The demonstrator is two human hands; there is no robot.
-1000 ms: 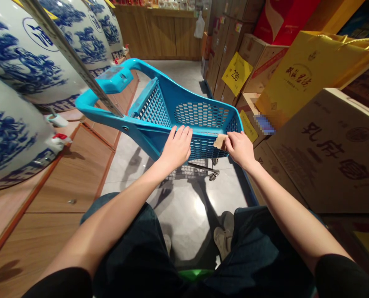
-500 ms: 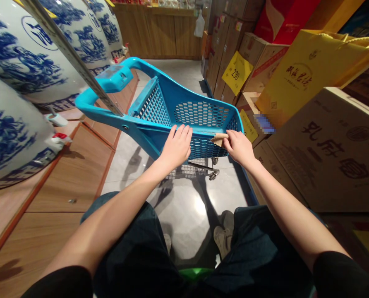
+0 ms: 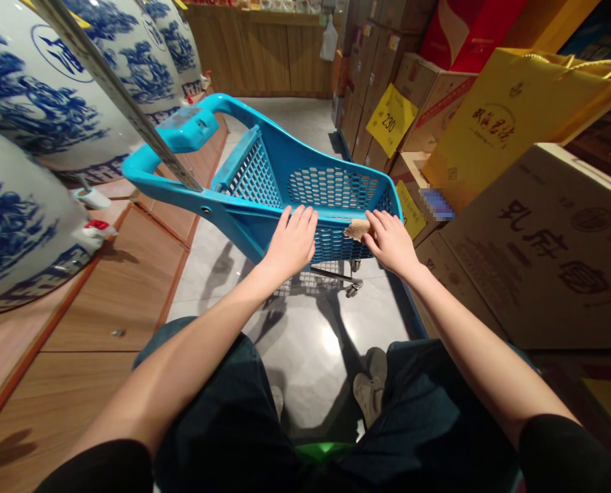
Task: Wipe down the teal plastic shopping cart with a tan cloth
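Note:
A blue plastic shopping cart [image 3: 331, 188] stands in the aisle in front of me, its basket showing nothing inside. My left hand [image 3: 291, 243] lies flat on the near rim of the basket with the fingers together and stretched out. My right hand [image 3: 390, 243] is at the same rim further right, its fingertips pinching a small brown scrap, perhaps tape or cardboard [image 3: 355, 229], that sits against the rim. The cart's handle [image 3: 182, 133] points away to the left.
Large white and blue porcelain jars [image 3: 33, 103] stand on a wooden platform [image 3: 125, 294] at the left. Stacked cardboard cartons [image 3: 536, 253] and a yellow gift bag [image 3: 501, 123] line the right side. A yellow price tag [image 3: 390, 120] hangs further back. Grey tiled floor [image 3: 310, 342] runs between.
My right hand has worked the brown scrap at the rim: it lay flat, turned edge-on, and now shows flat again slightly further left. My left hand has stayed put.

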